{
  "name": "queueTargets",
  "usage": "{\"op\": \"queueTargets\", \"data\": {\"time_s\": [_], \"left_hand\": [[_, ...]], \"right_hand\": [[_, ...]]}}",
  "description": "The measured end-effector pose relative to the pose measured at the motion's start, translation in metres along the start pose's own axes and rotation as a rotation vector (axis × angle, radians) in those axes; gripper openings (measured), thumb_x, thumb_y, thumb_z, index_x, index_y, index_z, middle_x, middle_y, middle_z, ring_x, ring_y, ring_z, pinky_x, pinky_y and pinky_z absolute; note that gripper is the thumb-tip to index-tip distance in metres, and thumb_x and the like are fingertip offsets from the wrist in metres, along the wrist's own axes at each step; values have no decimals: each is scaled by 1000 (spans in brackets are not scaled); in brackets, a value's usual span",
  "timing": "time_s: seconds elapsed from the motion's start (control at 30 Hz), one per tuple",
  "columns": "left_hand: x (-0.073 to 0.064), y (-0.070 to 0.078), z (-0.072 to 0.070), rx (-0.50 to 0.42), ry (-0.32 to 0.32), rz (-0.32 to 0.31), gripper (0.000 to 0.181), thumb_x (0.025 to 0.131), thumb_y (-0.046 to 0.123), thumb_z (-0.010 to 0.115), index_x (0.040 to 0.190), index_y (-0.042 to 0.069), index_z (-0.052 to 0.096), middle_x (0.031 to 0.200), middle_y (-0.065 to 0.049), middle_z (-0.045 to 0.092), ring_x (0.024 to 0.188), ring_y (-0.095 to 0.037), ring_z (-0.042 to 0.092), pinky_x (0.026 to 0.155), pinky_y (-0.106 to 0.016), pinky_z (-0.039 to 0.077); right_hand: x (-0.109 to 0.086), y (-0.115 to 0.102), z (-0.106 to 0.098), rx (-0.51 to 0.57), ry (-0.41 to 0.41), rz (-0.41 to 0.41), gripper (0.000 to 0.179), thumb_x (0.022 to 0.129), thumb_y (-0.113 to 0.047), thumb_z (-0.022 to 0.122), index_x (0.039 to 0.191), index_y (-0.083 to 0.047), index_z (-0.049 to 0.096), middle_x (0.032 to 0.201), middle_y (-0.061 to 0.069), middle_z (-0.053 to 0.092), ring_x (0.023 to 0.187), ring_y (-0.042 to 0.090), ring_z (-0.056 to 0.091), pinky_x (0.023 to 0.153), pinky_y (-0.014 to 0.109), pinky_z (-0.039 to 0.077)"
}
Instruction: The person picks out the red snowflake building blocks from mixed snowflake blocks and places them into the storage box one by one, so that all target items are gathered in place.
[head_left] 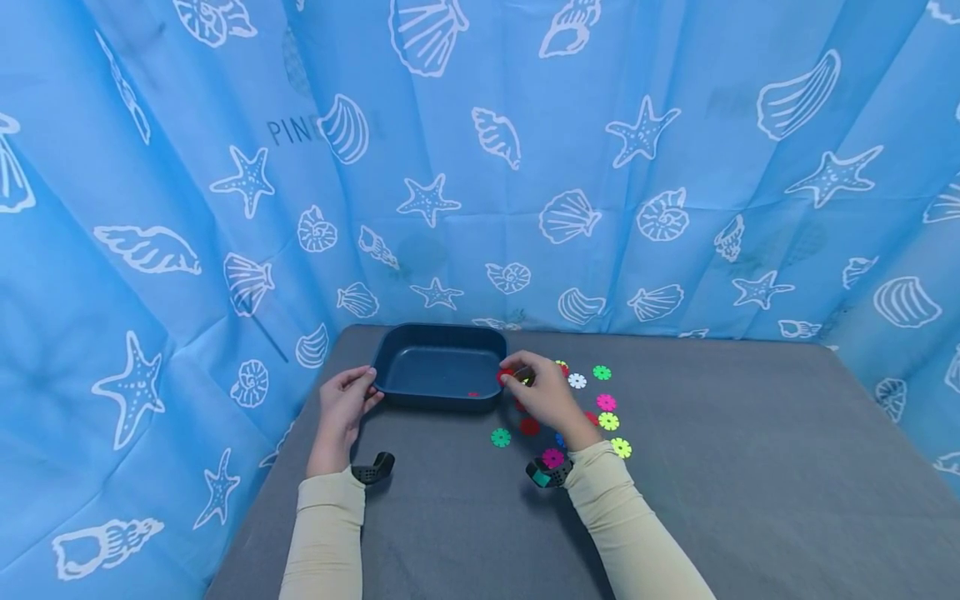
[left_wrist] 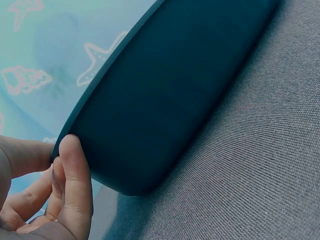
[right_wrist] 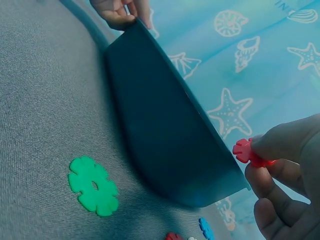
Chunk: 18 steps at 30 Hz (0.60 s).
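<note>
A dark blue rectangular tray [head_left: 442, 404] stands on the grey cloth. My left hand [head_left: 343, 412] pinches its left rim between thumb and fingers, as the left wrist view shows on the tray's side wall [left_wrist: 150, 105]. At the tray's right end, my right hand [head_left: 546, 393] holds red notched plastic discs [right_wrist: 244, 150] between thumb and fingertips, beside the rim; their exact number cannot be told. One small red piece [head_left: 473, 394] shows inside the tray. A green notched disc [right_wrist: 94, 186] lies on the cloth near the tray's front right corner.
Several notched discs lie scattered right of the tray, among them a white one [head_left: 577, 381], a green one [head_left: 602, 372], a pink one [head_left: 607, 402] and a yellow one [head_left: 621, 448]. My right forearm partly covers the group. A blue shell-print curtain [head_left: 465, 275] hangs behind the table.
</note>
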<state>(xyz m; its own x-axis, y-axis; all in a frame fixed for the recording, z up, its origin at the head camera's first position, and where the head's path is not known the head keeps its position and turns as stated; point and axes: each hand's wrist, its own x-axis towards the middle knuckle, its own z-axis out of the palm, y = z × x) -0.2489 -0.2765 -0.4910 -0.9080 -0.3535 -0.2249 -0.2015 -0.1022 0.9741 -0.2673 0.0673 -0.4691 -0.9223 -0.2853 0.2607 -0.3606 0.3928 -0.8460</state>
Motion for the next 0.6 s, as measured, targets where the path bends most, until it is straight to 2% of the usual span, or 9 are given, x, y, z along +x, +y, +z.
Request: {"op": "queueTargets", "data": {"time_s": [0.33,0.6], "left_hand": [[1,0,0,7,4,2,43,108,30,64,142,4,60,133,-15,58,102,-18,61,86,-22,64],[0,1,0,7,0,-2,43,108,30,64,142,4,60,134,-16,58,102,-18,61,86,-21,64]], "right_hand": [[1,-1,5,20,8,-6,17,101,-10,72,118,-7,74,107,11,75,90,26,70,77,32,58],[1,0,7,45,10,-17,17,102,-10,70,117,-4,74,104,11,75,88,29,69,72,27,56]]}}
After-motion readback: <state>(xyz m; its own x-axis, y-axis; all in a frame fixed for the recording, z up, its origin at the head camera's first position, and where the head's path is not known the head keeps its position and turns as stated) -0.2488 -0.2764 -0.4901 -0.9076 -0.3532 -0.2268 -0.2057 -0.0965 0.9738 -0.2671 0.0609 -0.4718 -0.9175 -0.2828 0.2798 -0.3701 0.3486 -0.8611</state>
